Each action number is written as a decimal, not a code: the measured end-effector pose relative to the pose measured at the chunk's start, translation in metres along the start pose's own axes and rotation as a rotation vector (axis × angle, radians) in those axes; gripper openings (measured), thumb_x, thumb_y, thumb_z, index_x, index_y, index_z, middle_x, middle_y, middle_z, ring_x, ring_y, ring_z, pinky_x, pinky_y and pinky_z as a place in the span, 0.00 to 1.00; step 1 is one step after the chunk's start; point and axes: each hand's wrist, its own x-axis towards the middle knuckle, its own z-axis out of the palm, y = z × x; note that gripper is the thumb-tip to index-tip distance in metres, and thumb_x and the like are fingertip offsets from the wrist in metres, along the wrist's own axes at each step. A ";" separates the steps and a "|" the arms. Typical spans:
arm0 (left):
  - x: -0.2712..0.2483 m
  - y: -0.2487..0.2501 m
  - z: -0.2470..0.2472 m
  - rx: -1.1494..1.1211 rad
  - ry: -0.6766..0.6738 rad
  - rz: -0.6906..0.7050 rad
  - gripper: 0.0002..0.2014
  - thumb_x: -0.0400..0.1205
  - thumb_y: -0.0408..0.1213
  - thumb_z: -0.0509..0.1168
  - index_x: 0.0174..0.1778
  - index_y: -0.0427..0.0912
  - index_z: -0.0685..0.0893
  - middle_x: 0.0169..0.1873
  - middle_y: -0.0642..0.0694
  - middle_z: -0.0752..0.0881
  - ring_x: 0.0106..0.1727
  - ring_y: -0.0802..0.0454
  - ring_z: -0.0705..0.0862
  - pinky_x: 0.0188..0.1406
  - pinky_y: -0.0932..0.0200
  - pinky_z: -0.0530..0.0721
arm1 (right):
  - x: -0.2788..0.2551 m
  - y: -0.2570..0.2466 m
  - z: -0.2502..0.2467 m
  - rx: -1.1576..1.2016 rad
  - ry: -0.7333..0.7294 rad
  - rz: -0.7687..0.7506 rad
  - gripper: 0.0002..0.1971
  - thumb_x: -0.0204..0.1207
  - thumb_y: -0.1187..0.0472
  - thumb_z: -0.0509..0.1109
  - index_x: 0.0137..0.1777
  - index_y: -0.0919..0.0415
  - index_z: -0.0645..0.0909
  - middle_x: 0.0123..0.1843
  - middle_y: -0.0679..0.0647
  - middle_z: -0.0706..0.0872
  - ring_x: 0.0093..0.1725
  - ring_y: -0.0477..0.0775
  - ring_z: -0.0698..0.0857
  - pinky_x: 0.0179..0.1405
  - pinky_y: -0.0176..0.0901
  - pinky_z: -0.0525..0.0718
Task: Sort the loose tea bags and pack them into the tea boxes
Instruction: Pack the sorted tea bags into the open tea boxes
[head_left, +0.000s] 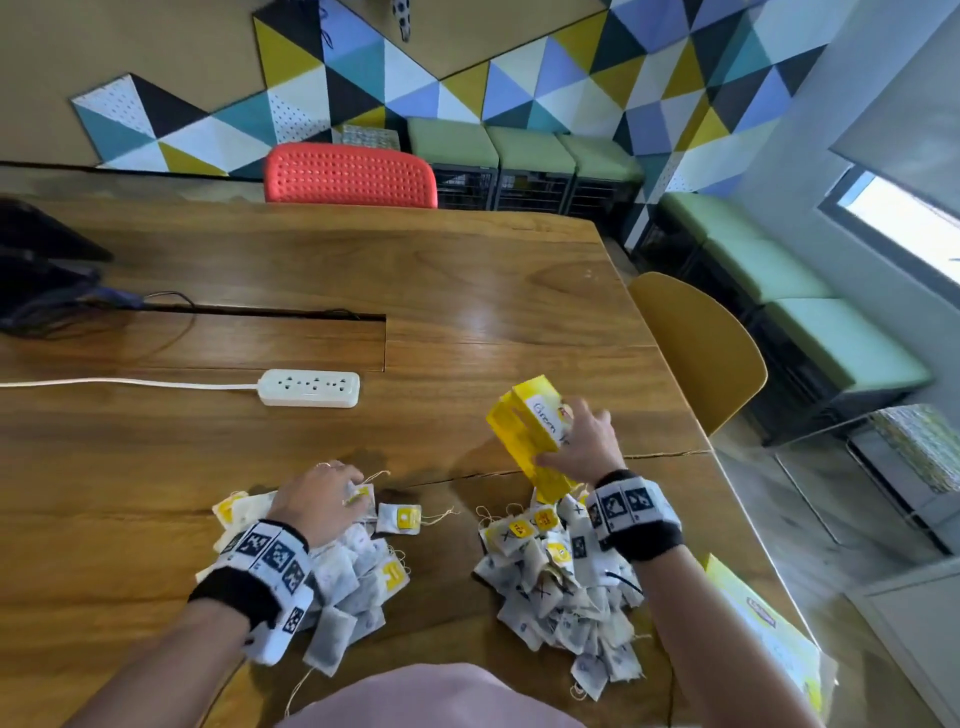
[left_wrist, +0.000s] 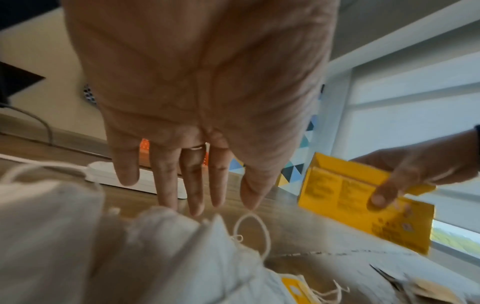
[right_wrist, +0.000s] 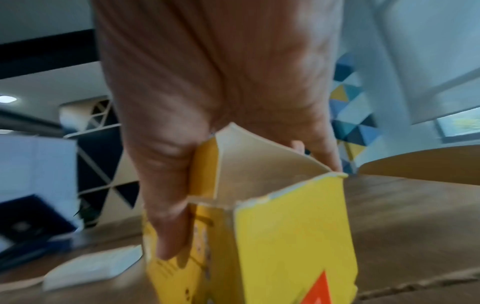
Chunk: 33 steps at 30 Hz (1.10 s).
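- Tea bags are lying in two heaps on the wooden table (head_left: 467, 291): a left pile (head_left: 343, 577) and a right pile (head_left: 561, 587), kept apart, which reads as sorting into kinds already being under way.
- Gripping the yellow tea box (head_left: 530, 436) just beyond the right pile, the right hand (head_left: 582, 447) is curling thumb and fingers round its sides and tilting it; the wrist view shows the top flaps gaping, probably so bags can be dropped in.
- A handwritten label on the box seems to be reading "Green", likely marking which heap belongs in it.
- Reaching over the far edge of the left pile, the left hand (head_left: 317, 499) is keeping its fingers (left_wrist: 192, 185) straight and slightly spread, tips touching or nearly touching a bag; no pinch is showing.
- Beyond the left pile a white power strip (head_left: 309, 388) is lying clear of the work.
- A second yellow box (head_left: 769, 639) is waiting at the table edge beside the right pile, presumably for the other sort.
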 end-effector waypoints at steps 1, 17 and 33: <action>-0.001 -0.003 -0.003 -0.034 0.002 -0.029 0.18 0.83 0.51 0.61 0.66 0.50 0.80 0.64 0.51 0.82 0.62 0.51 0.82 0.57 0.56 0.80 | 0.000 -0.013 0.009 -0.057 -0.070 -0.065 0.47 0.61 0.50 0.83 0.77 0.55 0.62 0.68 0.63 0.69 0.69 0.66 0.71 0.69 0.61 0.75; -0.044 -0.039 0.002 -0.376 0.055 0.071 0.11 0.77 0.43 0.72 0.49 0.66 0.82 0.56 0.61 0.81 0.55 0.61 0.82 0.59 0.61 0.80 | -0.006 -0.071 0.054 -0.178 -0.091 -0.516 0.39 0.67 0.45 0.77 0.77 0.48 0.67 0.74 0.54 0.68 0.76 0.60 0.66 0.79 0.66 0.57; -0.055 -0.015 0.014 0.044 -0.022 0.089 0.11 0.77 0.50 0.68 0.54 0.58 0.85 0.50 0.58 0.86 0.57 0.56 0.81 0.59 0.58 0.71 | -0.034 -0.050 0.086 -0.051 0.067 -0.517 0.34 0.69 0.49 0.75 0.75 0.54 0.71 0.72 0.54 0.72 0.74 0.57 0.68 0.72 0.55 0.69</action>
